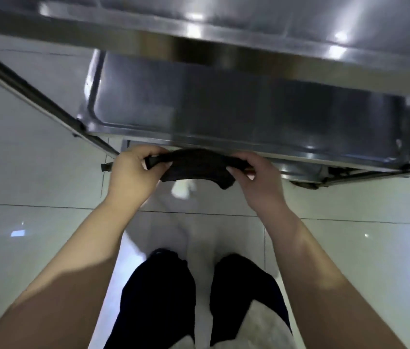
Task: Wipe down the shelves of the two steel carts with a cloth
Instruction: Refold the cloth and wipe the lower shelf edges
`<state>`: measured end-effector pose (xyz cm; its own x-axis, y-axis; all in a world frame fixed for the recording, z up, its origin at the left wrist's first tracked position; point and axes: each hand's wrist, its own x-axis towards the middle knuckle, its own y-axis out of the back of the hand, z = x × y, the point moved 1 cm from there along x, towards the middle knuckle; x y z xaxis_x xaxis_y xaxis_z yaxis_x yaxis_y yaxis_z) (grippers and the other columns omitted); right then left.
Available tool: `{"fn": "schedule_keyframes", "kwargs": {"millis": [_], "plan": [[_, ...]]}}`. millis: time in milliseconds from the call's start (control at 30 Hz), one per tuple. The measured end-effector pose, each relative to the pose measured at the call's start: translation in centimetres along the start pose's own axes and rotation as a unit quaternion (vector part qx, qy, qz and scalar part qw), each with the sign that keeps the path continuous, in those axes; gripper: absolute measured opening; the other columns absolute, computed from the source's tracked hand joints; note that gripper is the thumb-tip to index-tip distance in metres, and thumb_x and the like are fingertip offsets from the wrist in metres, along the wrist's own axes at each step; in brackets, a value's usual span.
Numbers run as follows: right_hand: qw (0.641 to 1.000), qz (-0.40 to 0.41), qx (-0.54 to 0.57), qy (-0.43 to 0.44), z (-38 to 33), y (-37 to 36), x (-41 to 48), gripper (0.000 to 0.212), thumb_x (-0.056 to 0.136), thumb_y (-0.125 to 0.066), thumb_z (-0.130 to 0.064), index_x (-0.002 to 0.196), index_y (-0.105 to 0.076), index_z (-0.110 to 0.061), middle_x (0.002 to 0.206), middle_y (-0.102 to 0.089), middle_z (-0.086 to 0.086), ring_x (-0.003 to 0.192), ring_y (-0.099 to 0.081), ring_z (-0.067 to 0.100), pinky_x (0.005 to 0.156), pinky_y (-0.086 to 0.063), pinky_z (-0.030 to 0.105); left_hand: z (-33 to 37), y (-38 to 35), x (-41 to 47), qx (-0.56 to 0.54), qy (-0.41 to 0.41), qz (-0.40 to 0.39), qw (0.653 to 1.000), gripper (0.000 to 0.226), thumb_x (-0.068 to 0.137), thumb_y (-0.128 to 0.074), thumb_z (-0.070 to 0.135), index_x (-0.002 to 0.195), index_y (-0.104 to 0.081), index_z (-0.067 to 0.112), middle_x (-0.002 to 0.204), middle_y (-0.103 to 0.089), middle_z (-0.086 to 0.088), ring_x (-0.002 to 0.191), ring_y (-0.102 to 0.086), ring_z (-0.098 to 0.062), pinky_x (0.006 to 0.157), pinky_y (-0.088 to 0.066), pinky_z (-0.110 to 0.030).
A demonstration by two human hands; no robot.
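A dark cloth (196,165) is stretched between both hands, just in front of the near edge of a steel cart's lower shelf (198,107). My left hand (133,175) pinches the cloth's left end, and my right hand (255,180) pinches its right end. The cloth sags slightly in the middle and hangs clear of the shelf. Above, the cart's top shelf (249,23) fills the upper part of the view and overhangs the lower one. Only one cart can be made out.
The cart's slanted steel frame bar (35,96) runs down the left side. A caster area (307,182) shows under the shelf at right. Glossy pale floor tiles (35,197) surround the cart. My dark-socked feet (163,295) stand below the hands.
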<state>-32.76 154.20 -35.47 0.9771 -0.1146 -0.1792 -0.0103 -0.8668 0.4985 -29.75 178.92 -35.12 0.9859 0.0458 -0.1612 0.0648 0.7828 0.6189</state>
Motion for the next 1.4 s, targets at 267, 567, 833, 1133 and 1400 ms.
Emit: {"fn": "schedule_keyframes", "kwargs": {"millis": [267,567,833,1133,1400], "plan": [[0.999,-0.043,-0.013,0.027,-18.9,7.4,-5.4,0.021,0.081,-0.075,-0.013,0.100,-0.072,-0.023,0.095,-0.069,-0.012,0.087,-0.062,0.000,0.081,-0.047,0.013,13.4,16.5,-6.0,-0.008,0.022,0.003,1.000,0.028,0.074,-0.078,0.019,0.077,-0.067,0.045,0.076,-0.066,0.021,0.070,-0.058,0.009,0.061,-0.038,-0.005],[0.973,-0.170,0.041,0.152,-40.2,8.8,-9.2,0.038,0.080,-0.074,-0.003,0.086,-0.067,-0.040,0.083,-0.068,-0.021,0.081,-0.064,-0.002,0.071,-0.046,0.007,21.6,35.5,-15.7,-0.038,0.055,0.158,0.985,0.027,0.076,-0.074,0.011,0.080,-0.071,0.037,0.083,-0.069,0.019,0.084,-0.060,0.002,0.074,-0.041,-0.013],[0.945,-0.234,0.012,0.228,-54.3,-2.6,-9.7,0.038,0.079,-0.076,-0.011,0.080,-0.069,-0.048,0.083,-0.069,-0.020,0.079,-0.064,-0.001,0.067,-0.045,0.008,14.6,49.6,-19.2,-0.058,0.088,0.284,0.953,0.023,0.074,-0.077,0.021,0.078,-0.070,0.043,0.082,-0.065,0.027,0.082,-0.058,0.009,0.069,-0.045,-0.018],[0.958,-0.166,0.067,0.226,-67.0,-17.0,-9.5,0.029,0.083,-0.072,-0.008,0.087,-0.070,-0.037,0.087,-0.068,-0.024,0.084,-0.061,-0.006,0.071,-0.050,0.014,7.9,68.5,-13.7,-0.009,-0.016,0.302,0.953,0.026,0.070,-0.080,0.015,0.077,-0.068,0.038,0.076,-0.065,0.026,0.078,-0.059,0.006,0.066,-0.038,0.000],[0.958,-0.092,0.055,0.266,-77.0,-21.2,0.2,0.027,0.085,-0.071,-0.012,0.094,-0.071,-0.037,0.090,-0.068,-0.021,0.088,-0.062,-0.002,0.077,-0.045,0.014,8.6,79.4,0.4,0.032,-0.110,0.258,0.959,0.019,0.076,-0.076,0.024,0.085,-0.066,0.038,0.080,-0.065,0.021,0.084,-0.058,0.006,0.070,-0.039,-0.009]]}}
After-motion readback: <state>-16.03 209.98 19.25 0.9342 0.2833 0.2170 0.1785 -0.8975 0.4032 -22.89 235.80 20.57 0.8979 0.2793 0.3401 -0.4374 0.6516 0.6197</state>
